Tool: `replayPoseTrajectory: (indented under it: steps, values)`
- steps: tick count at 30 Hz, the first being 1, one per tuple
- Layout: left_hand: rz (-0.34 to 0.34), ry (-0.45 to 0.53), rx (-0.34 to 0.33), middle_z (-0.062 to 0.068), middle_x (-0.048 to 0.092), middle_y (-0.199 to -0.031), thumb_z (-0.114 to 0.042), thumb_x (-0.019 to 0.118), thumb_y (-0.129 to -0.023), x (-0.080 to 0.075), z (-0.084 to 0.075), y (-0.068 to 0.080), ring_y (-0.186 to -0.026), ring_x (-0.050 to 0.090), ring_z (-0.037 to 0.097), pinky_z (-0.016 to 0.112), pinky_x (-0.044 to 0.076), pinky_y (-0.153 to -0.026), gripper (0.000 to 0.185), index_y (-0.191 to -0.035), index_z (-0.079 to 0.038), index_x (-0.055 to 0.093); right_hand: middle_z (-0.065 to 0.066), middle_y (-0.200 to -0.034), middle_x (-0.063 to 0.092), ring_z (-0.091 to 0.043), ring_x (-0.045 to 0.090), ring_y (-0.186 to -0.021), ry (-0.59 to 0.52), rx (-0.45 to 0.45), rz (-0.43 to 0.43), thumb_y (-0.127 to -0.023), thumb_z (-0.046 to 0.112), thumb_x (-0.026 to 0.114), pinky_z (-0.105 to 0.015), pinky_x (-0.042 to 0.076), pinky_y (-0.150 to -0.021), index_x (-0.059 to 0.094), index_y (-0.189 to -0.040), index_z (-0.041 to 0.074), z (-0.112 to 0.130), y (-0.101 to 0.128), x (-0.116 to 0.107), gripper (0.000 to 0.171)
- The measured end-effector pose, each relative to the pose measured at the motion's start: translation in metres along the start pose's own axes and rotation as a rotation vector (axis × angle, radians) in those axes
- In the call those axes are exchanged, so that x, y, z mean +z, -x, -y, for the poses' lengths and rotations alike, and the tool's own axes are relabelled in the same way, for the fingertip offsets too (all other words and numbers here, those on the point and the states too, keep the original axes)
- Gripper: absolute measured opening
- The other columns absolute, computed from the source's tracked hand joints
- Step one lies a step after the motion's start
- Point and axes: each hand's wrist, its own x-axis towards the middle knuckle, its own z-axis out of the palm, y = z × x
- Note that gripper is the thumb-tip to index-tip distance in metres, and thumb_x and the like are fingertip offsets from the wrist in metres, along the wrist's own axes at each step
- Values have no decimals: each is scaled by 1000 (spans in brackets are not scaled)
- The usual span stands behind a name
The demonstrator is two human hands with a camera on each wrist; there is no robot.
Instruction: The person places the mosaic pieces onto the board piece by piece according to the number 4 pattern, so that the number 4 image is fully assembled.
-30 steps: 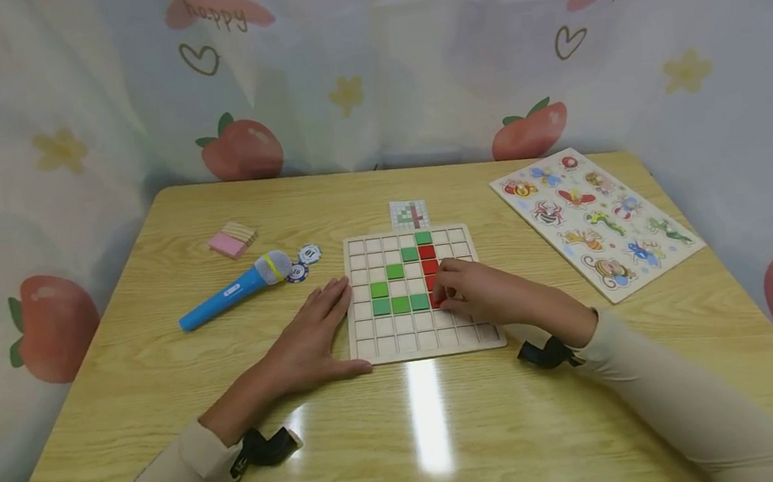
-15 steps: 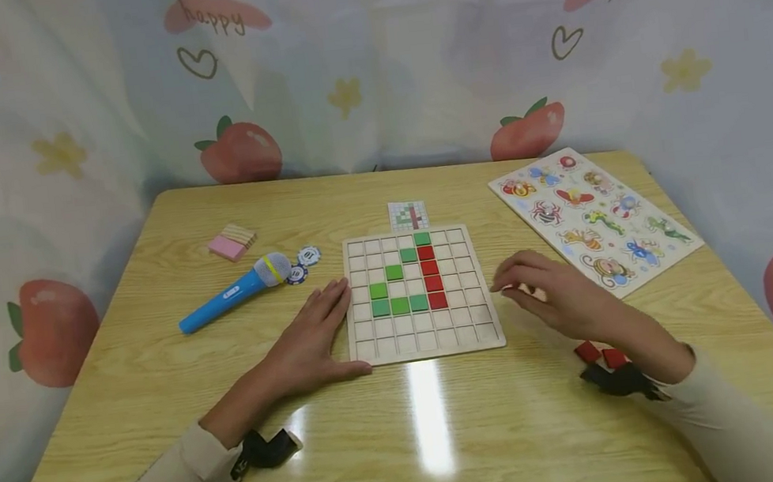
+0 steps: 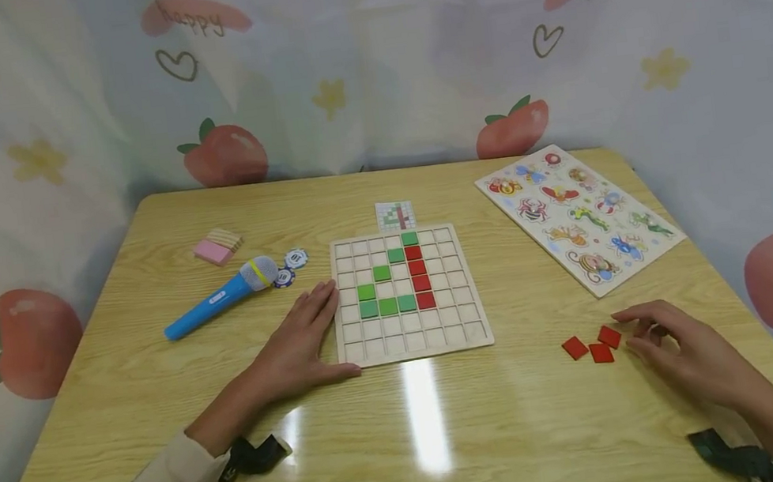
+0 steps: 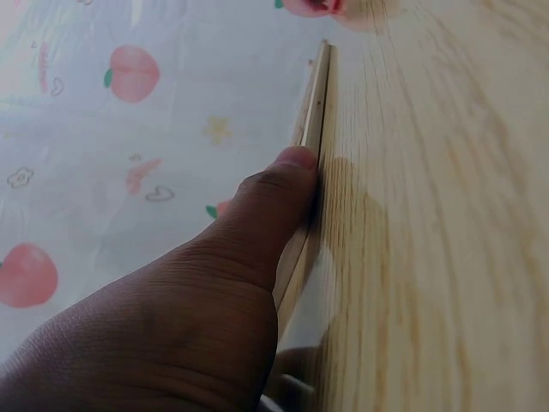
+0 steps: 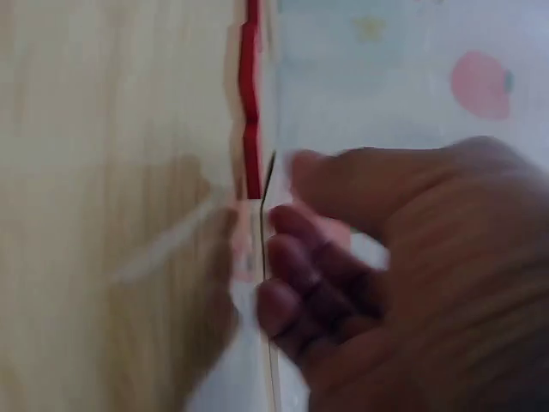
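In the head view, my left hand [image 3: 287,348] rests against the left side of a wooden grid board [image 3: 394,345], fingers straight and thumb along the front edge. The left wrist view shows that thumb [image 4: 266,206] touching the board's edge. Green square tiles [image 3: 387,306] and a column of red tiles [image 3: 418,267] sit in the grid. My right hand [image 3: 693,357] hovers just right of three loose red tiles [image 3: 601,352], thumb and forefinger apart with nothing between them. Those tiles [image 5: 250,86] appear edge-on in the right wrist view.
A small pattern card [image 3: 395,216] lies behind the board. To the left are a blue toy microphone [image 3: 217,298], two round chips [image 3: 296,258] and a pink pad with wooden sticks [image 3: 213,252]. An insect puzzle board [image 3: 577,219] lies at the back right.
My right hand has left the lowest red tile in the grid and moved right and nearer, to the loose red tiles. The left hand keeps its place on the board. The head view shifted slightly.
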Motion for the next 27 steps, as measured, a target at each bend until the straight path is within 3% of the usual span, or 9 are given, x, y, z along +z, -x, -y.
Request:
replayPoseTrajectory:
  steps: [4,10,17,23,27]
  values:
    - [-9,1,-2,8,9,-182,-74,80,-81,0,1,2,-169,10,34,58,18,-137,129,-172,-9,15,4,-117,61,4,51,-93,8,25,50,-90,-3,81,-10,44,-71,67,-135,15,0,1,8,50]
    - [13,3,-14,5,6,-183,-76,78,-82,0,2,3,-170,8,31,55,15,-138,129,-173,-12,12,4,-114,63,8,50,-93,69,-15,34,-89,-4,81,-7,44,-73,72,-124,16,6,-7,14,42]
    - [6,4,-2,6,7,-183,-76,78,-81,-1,0,0,-170,9,32,56,16,-138,130,-172,-10,14,-1,-113,62,8,49,-91,94,-12,29,-86,-9,79,-7,44,-70,71,-123,13,12,-13,16,44]
    - [14,7,-2,6,5,-183,-77,78,-81,-2,-2,-2,-170,9,33,56,16,-138,130,-173,-11,13,4,-111,58,4,45,-84,85,-127,41,-85,-13,76,-12,42,-64,70,-124,13,33,-37,11,47]
    - [19,9,-13,5,5,-183,-76,78,-82,-2,-1,-1,-170,8,32,56,16,-138,129,-173,-12,13,5,-119,59,2,46,-87,46,-244,112,-88,-12,77,-15,45,-65,68,-127,15,61,-69,17,49]
